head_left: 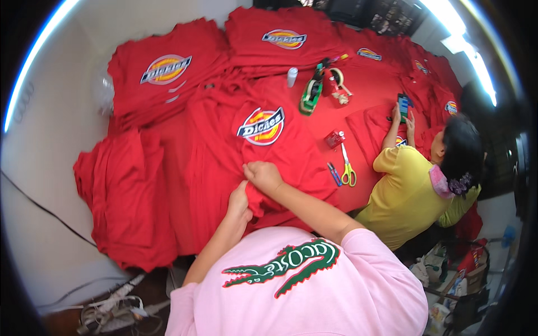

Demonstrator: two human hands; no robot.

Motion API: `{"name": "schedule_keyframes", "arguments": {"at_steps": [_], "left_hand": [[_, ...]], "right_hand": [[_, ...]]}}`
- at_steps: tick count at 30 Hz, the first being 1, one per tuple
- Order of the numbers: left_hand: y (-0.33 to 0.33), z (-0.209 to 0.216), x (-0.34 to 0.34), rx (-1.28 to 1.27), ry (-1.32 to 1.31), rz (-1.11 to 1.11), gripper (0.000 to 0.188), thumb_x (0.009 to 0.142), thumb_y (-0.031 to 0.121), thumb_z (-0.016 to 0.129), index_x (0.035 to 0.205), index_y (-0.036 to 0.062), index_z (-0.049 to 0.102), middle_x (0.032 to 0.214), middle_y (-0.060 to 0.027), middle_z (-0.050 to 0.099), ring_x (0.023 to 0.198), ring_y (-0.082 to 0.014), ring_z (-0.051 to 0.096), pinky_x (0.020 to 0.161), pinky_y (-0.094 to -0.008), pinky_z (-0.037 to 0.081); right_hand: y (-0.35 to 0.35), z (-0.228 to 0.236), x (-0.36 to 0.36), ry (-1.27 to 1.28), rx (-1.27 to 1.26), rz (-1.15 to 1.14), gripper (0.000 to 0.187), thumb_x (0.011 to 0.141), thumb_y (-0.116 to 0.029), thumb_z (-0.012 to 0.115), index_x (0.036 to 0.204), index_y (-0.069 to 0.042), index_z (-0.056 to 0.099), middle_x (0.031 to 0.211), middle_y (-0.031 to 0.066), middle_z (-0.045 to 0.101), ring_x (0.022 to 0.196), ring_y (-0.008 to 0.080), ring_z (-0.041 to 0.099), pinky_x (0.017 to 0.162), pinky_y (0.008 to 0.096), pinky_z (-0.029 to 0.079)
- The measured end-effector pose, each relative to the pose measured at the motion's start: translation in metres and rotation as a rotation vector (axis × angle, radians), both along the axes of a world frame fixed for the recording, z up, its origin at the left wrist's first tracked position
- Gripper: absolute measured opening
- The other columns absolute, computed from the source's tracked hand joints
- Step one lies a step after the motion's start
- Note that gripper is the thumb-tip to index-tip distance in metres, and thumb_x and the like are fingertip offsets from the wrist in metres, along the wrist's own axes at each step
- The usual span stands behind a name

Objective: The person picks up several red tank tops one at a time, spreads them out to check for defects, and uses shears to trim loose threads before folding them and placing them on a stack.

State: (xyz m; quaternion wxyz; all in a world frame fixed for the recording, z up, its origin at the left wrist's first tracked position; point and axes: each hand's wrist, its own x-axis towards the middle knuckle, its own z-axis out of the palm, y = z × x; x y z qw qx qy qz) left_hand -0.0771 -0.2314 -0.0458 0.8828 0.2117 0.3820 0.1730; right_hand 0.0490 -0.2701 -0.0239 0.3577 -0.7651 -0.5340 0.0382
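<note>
A red shirt (pixel 297 154) with a round yellow, white and navy chest print lies spread in front of me, its cloth creased. My right hand (pixel 263 176) is closed on a fold of it just below the print. Close by, nearer my body, my left hand (pixel 241 203) also grips the shirt's cloth, its fingers partly hidden in the folds. Both forearms reach in from the lower edge. Left of my hands lies a pile of folded red shirts (pixel 126 196).
More stacks of printed red shirts (pixel 168 50) line the back. Right of my shirt are yellow-handled scissors (pixel 348 175), blue pens (pixel 334 174), a small red box (pixel 335 139), a green tape dispenser (pixel 310 98) and a white bottle (pixel 292 77). A person in yellow (pixel 412 190) holds a phone (pixel 403 106).
</note>
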Motion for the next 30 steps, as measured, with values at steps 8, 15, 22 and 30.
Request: {"name": "schedule_keyframes", "arguments": {"at_steps": [8,15,22,30], "left_hand": [[0.001,0.052,-0.024,-0.046,0.098,-0.001,0.04,0.106,0.036,0.062,0.127,0.0025,0.066,0.122,-0.0116,0.073,0.109,-0.0239,0.072,0.094,-0.0406,0.059],[0.02,0.08,-0.045,-0.044,-0.301,0.008,0.058,0.105,0.047,0.061,0.138,-0.0014,0.059,0.137,-0.014,0.067,0.123,-0.0243,0.067,0.107,-0.0406,0.054],[0.011,0.069,-0.046,0.321,0.019,0.052,0.046,0.101,0.04,0.072,0.122,-0.0004,0.07,0.12,-0.0125,0.073,0.109,-0.0175,0.07,0.097,-0.0324,0.055],[0.02,0.065,-0.028,0.038,0.321,0.185,0.054,0.094,0.049,0.077,0.114,-0.0006,0.071,0.112,-0.0119,0.073,0.104,-0.018,0.069,0.09,-0.0325,0.054]], "right_hand": [[-0.007,0.015,-0.014,0.269,0.049,0.069,0.029,0.104,-0.03,0.061,0.086,-0.009,0.072,0.072,0.0091,0.066,0.065,0.0225,0.067,0.063,0.039,0.055],[-0.015,0.059,0.035,1.28,-0.102,0.154,0.037,0.109,-0.039,0.057,0.096,-0.007,0.071,0.086,0.0001,0.067,0.066,0.0077,0.057,0.063,0.0258,0.05],[-0.016,0.07,0.021,0.54,-0.164,0.31,0.015,0.097,-0.019,0.074,0.096,-0.005,0.07,0.084,0.0049,0.065,0.075,0.0171,0.064,0.064,0.0325,0.05],[-0.018,0.073,-0.06,-0.088,0.101,0.335,0.013,0.094,-0.021,0.07,0.091,-0.009,0.065,0.085,0.0104,0.057,0.071,0.0315,0.064,0.055,0.0435,0.052]]}}
